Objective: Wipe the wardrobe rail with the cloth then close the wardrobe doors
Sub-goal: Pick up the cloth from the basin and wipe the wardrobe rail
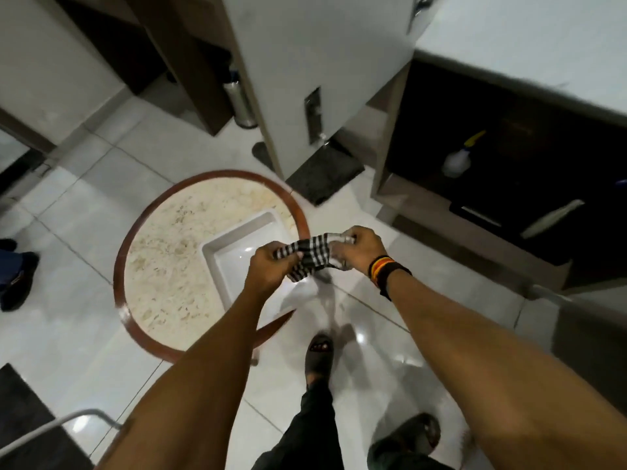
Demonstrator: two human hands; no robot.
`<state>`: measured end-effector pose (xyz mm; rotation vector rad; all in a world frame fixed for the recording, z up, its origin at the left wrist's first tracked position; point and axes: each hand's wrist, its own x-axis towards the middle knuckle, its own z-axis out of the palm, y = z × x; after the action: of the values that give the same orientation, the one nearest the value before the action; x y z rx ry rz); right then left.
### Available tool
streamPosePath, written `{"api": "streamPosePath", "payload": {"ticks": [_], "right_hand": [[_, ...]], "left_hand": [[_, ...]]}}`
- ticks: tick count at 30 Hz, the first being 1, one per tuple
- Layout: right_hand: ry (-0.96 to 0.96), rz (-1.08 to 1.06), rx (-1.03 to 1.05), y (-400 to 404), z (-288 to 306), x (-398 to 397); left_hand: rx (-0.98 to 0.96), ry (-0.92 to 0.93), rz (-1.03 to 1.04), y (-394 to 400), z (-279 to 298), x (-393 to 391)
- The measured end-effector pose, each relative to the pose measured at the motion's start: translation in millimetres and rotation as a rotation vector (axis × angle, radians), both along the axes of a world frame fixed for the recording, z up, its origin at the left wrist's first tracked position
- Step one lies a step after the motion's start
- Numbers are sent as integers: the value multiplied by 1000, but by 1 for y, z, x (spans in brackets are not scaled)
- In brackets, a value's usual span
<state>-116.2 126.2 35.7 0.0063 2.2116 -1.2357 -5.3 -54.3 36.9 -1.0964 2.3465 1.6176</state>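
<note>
A black-and-white checked cloth (pixel 310 257) is stretched between both my hands, low in front of me above the edge of a round table. My left hand (pixel 271 268) grips its left end and my right hand (pixel 356 247) pinches its right end. The wardrobe stands at the upper right: a white door (pixel 322 62) hangs open towards me, and a second white door (pixel 529 39) is open at the far right. Between them the dark wardrobe interior (pixel 492 157) shows. The rail is out of view.
A round stone-topped table (pixel 163 262) with a red-brown rim holds a white square tray (pixel 237 262). A spray bottle (pixel 458 157) stands inside the wardrobe. A steel bin (pixel 239 103) and dark mat (pixel 325 174) lie beyond the door. Another person's feet (pixel 17 273) are at left.
</note>
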Motion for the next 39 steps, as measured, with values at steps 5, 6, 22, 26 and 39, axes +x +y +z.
{"api": "streamPosePath", "payload": {"ticks": [5, 6, 22, 26, 39], "right_hand": [[103, -216, -90, 99, 80, -42], [139, -249, -96, 124, 103, -53], [716, -495, -294, 296, 429, -217], [892, -521, -351, 299, 521, -253], [1405, -565, -324, 331, 760, -342]], "left_hand": [[278, 161, 71, 89, 77, -70], [286, 192, 20, 110, 97, -86], [196, 690, -525, 234, 435, -319], [163, 872, -599, 234, 532, -378], [2, 1299, -830, 266, 791, -509]]}}
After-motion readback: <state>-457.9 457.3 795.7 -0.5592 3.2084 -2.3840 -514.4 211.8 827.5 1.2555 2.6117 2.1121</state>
